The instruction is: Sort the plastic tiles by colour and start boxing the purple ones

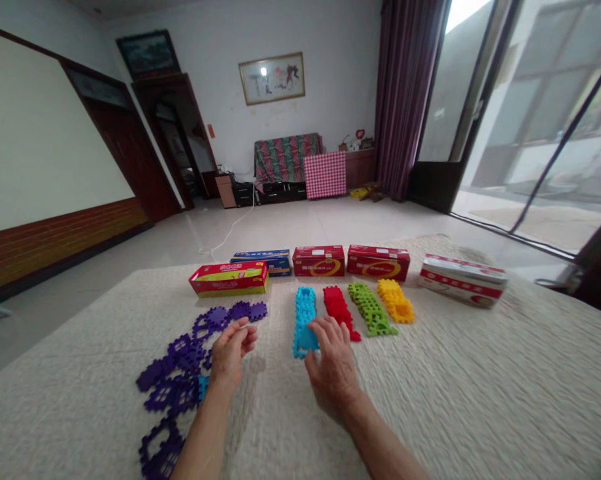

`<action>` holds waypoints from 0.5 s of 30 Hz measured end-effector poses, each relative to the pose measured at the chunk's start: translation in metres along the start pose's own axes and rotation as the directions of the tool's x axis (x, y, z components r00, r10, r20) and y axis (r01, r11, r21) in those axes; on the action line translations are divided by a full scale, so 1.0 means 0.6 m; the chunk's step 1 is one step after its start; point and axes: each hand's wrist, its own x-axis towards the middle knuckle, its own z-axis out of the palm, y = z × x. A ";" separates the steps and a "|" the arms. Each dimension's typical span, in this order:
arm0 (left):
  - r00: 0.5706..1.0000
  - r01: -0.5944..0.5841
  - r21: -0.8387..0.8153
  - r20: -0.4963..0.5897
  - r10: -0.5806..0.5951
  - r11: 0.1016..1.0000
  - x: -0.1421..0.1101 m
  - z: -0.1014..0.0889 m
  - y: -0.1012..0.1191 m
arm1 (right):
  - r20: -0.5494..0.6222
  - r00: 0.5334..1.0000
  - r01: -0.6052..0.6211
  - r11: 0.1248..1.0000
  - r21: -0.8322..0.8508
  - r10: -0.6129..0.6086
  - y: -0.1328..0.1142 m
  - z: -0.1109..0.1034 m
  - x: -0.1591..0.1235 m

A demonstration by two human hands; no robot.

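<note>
My right hand (333, 357) reaches over the near end of a light blue row of toothed plastic building tiles (305, 307), thumb and fingers around a light blue tile (308, 339). To its left, my left hand (232, 350) hovers with loosely curled fingers and nothing visible in them. Beside that hand lie many scattered purple tiles (180, 357), and a light blue tile (203, 387) shows partly behind my left wrist. Right of the light blue row are a red row (336, 303), partly covered by my right hand, a green row (372, 308) and a yellow row (395, 300).
Along the back of the beige mat (460, 387) stand a red and yellow-green box (229, 279), a blue box (279, 262), two red boxes (319, 261) and a silver-and-red box (463, 280). Beyond are the tiled floor, a cloth-covered cabinet (286, 158) and a glass door.
</note>
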 end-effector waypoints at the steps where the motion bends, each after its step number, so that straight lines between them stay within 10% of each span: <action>1: 1.000 -0.002 -0.002 -0.003 0.002 1.000 0.000 -0.001 -0.001 | 0.055 0.998 -0.012 1.000 -0.011 0.012 -0.005 0.000 -0.005; 10: 1.000 -0.031 0.054 0.005 0.030 0.998 -0.001 0.005 -0.015 | 0.183 0.983 -0.016 0.998 -0.062 0.027 -0.021 -0.004 -0.014; 15: 0.968 -0.177 0.298 0.227 0.111 0.938 -0.022 0.041 -0.065 | 0.173 0.985 0.017 0.997 -0.074 -0.004 -0.017 0.000 -0.018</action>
